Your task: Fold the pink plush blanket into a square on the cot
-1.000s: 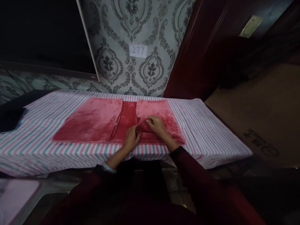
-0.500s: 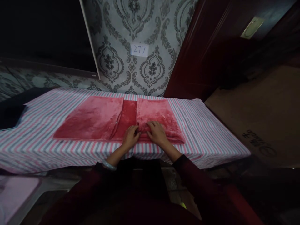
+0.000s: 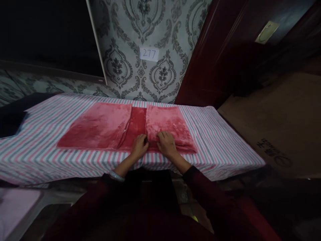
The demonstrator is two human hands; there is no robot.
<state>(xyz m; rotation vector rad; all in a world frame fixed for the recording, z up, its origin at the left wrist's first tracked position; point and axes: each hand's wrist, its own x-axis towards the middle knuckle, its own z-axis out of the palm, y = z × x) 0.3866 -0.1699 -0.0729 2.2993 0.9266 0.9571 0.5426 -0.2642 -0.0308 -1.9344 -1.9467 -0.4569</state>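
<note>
A plush red blanket lies on the striped cloth, its two sides folded inward with a darker strip showing between them. My left hand is at the near end of that strip, thumb and fingers closed on the blanket at the corner of the right-hand fold. On the near part of the same fold rests my right hand, its fingers curled together into the plush. The fingertips of both hands are partly hidden. A pale bracelet circles my left wrist.
Striped cloth covers the long table. A screen and a paper marked 277 are on the patterned wall behind. Dark items lie at the left end. A cardboard box stands at the right, beside a dark red door.
My right hand's fingers have drawn closer together on the fold, and the hand has shifted very slightly left. My left hand has moved slightly left. The blanket keeps nearly the same shape.
</note>
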